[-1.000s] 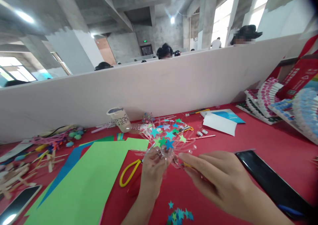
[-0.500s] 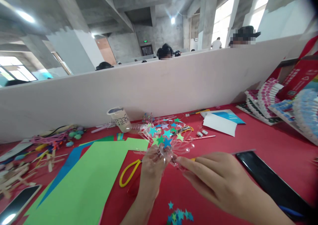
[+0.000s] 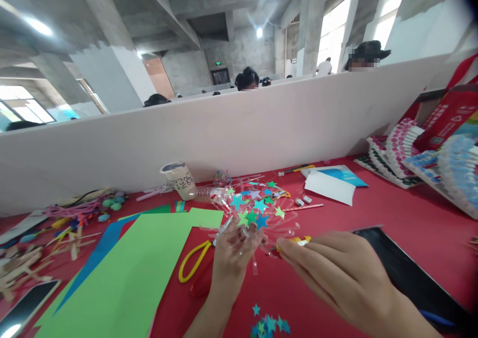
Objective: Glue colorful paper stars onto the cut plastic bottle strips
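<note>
At frame centre, the left hand point(image 3: 231, 256) grips a star-covered clear plastic ornament point(image 3: 254, 211); the right hand point(image 3: 336, 273) pinches a small yellow tool point(image 3: 300, 240).

A see-through plastic piece point(image 3: 257, 213), thin and shiny, is held in the left hand point(image 3: 231, 258). Flat, matt paper stars point(image 3: 251, 206) are stuck on it. The counter point(image 3: 392, 213) is covered with a smooth red top. The green paper sheet point(image 3: 127, 273) looks matt and smooth. The scissors point(image 3: 194, 258) have glossy yellow plastic handles. A black phone point(image 3: 407, 273) with a shiny glass face is seen. Rough wooden sticks point(image 3: 22, 266) are seen too.
</note>
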`<action>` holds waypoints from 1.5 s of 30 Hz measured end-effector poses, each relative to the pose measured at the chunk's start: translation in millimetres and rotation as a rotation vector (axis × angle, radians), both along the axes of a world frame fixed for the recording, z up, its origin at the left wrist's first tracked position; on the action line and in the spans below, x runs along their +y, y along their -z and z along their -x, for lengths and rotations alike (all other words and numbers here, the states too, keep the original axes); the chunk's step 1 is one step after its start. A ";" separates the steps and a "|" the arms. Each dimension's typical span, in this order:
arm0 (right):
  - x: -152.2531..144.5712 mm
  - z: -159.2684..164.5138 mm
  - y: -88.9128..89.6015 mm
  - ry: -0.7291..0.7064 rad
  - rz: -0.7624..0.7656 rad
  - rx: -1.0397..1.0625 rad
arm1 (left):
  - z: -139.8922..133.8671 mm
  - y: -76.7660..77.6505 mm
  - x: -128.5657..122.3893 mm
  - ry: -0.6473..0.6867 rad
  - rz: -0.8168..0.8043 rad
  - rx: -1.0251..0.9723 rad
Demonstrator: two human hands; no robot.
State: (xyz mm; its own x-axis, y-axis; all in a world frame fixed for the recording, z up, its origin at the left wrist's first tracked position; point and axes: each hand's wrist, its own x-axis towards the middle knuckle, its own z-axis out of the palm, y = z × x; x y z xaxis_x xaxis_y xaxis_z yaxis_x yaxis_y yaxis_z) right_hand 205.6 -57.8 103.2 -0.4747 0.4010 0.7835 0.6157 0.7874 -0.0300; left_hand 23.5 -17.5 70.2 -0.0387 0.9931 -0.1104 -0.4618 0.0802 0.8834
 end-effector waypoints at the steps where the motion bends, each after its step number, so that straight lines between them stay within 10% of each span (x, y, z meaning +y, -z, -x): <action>1: -0.3 -0.2 0.7 -0.011 0.001 -0.001 | 0.3 0.6 -0.6 -0.009 0.010 -0.004; 15: 0.1 2.2 -10.2 -0.004 0.081 0.162 | -0.9 0.3 -2.3 -0.001 -0.157 0.242; 45: -3.6 3.7 -16.4 0.109 0.246 0.307 | 2.2 10.4 -1.3 -0.063 -0.196 0.131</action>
State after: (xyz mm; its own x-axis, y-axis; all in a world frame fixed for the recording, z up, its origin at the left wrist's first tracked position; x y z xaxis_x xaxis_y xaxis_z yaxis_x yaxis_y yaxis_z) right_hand 201.8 -61.5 119.6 -0.1777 0.6292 0.7566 0.6281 0.6644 -0.4050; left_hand 21.3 -18.8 59.8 -0.1023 0.9902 0.0946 -0.3411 -0.1242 0.9318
